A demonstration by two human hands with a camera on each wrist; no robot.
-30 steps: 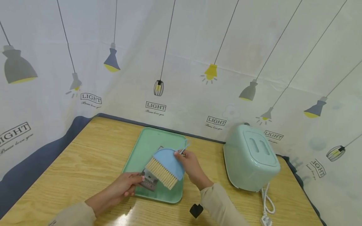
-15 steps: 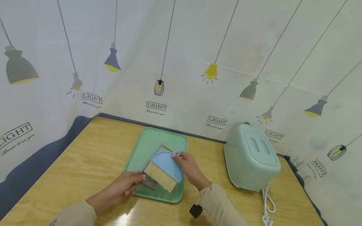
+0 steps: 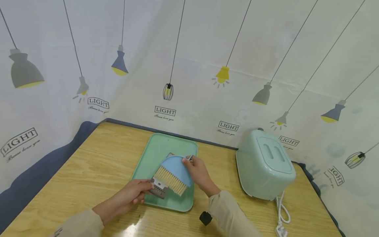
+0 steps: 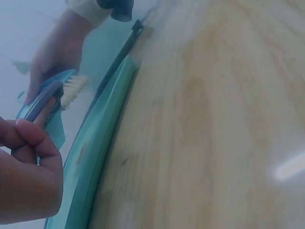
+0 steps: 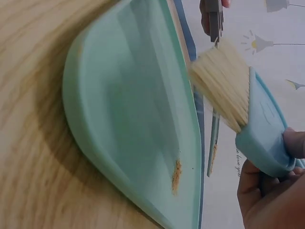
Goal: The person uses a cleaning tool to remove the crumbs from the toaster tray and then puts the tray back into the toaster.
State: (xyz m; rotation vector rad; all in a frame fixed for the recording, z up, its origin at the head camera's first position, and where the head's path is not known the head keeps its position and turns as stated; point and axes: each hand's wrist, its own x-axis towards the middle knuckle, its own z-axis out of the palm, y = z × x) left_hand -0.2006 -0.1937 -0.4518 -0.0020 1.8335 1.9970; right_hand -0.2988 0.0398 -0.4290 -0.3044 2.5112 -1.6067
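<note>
My right hand (image 3: 201, 174) grips a light blue hand brush (image 3: 177, 166) with cream bristles (image 5: 221, 83), thumb on the blue body. My left hand (image 3: 131, 194) pinches the slotted end of a thin grey metal crumb tray (image 3: 158, 190) between thumb and fingers. The brush overlaps the crumb tray in the head view and covers most of it. Both are over a mint green serving tray (image 3: 160, 143). In the right wrist view, brown crumbs (image 5: 176, 176) lie on the serving tray, and more cling near the crumb tray's far end (image 5: 213, 155).
A mint green toaster (image 3: 266, 164) stands to the right on the wooden table (image 3: 97, 158). Its white cord and plug (image 3: 281, 230) lie in front of it. A small black object (image 3: 205, 218) is near my right sleeve. A lamp-print cloth (image 3: 195, 98) hangs behind.
The crumb tray tilted, showing more of its far end half a second ago, and has tipped back. The brush shifted slightly left, then back right over it. Both hands keep their holds.
</note>
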